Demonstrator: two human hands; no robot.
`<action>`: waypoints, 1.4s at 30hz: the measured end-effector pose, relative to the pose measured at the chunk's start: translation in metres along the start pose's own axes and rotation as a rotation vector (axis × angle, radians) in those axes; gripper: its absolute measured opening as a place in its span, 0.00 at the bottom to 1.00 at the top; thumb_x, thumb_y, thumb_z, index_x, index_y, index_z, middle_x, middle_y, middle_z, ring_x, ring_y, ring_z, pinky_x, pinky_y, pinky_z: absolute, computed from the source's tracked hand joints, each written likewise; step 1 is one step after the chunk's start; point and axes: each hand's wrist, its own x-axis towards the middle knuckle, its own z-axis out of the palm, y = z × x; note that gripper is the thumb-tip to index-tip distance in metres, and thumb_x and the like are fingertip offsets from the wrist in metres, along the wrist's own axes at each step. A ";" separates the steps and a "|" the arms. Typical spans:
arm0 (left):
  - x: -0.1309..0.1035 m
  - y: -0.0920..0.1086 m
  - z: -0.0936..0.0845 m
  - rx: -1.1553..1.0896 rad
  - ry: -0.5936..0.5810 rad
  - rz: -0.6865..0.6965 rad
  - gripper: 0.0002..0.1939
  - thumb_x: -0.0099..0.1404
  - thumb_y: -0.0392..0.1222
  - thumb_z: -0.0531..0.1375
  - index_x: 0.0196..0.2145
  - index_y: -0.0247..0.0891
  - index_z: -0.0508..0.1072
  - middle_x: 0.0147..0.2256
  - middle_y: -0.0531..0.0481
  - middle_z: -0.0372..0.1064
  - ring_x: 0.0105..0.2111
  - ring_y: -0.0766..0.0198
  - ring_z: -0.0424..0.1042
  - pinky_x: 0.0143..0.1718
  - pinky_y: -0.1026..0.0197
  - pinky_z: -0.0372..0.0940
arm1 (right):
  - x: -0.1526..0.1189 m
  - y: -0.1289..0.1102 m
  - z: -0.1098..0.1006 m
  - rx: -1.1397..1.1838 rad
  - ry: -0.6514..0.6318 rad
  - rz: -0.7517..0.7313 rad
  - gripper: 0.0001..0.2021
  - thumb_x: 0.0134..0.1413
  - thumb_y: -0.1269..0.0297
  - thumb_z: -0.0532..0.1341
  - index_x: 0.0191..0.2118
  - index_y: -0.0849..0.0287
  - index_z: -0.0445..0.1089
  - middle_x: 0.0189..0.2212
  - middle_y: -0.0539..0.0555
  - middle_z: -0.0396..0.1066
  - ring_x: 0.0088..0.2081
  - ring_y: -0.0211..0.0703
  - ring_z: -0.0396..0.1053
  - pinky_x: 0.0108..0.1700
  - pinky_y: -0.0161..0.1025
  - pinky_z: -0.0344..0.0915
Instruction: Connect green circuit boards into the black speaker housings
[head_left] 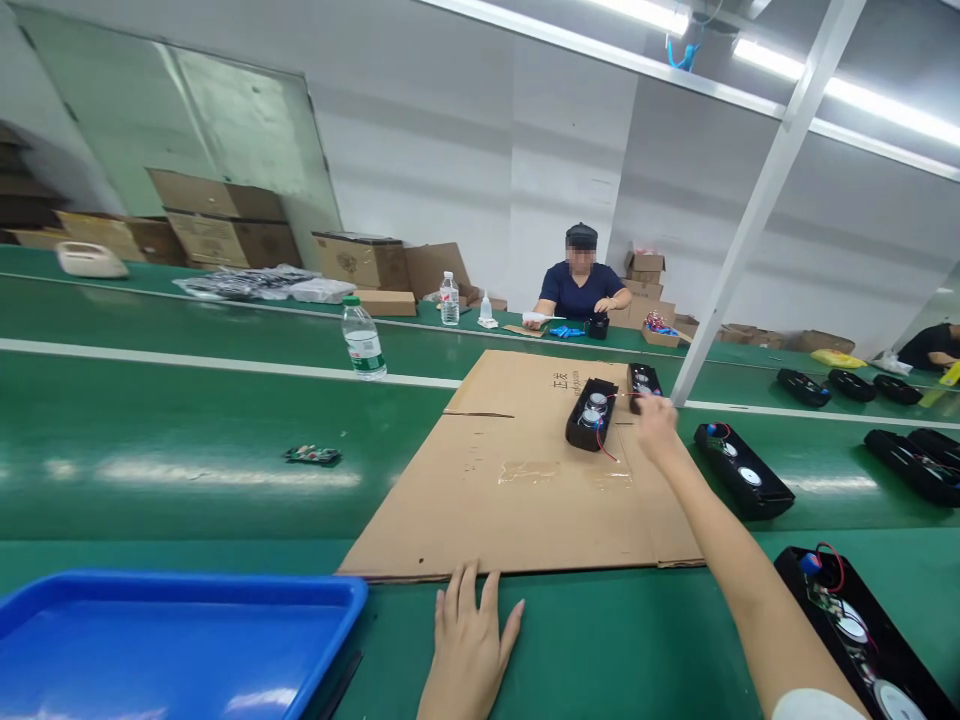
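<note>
My left hand (469,640) lies flat with fingers spread at the near edge of a cardboard sheet (540,520). My right hand (658,425) reaches to the far right part of the sheet, its fingers bent beside a small black housing (643,380); what it holds, if anything, is too small to name. Left of that hand, a black housing (581,425) with round silver parts and red wires rests on the cardboard. Another black housing (742,470) stands just right of the sheet, and a larger one (862,630) sits nearer, beyond my right forearm.
A blue tray (180,640) fills the near left. Behind it are a circuit board (313,456) and a water bottle (364,340). A white post (765,200) rises behind my right hand. Across the table sits a person (581,285); more housings (911,465) lie far right.
</note>
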 end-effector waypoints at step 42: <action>0.085 -0.162 -0.117 -0.324 -0.187 -0.457 0.10 0.59 0.32 0.56 0.41 0.34 0.68 0.48 0.43 0.64 0.52 0.52 0.60 0.53 0.43 0.55 | -0.282 -0.094 -0.065 0.513 0.025 -0.871 0.02 0.52 0.68 0.57 0.34 0.57 0.62 0.30 0.54 0.68 0.29 0.43 0.65 0.28 0.38 0.62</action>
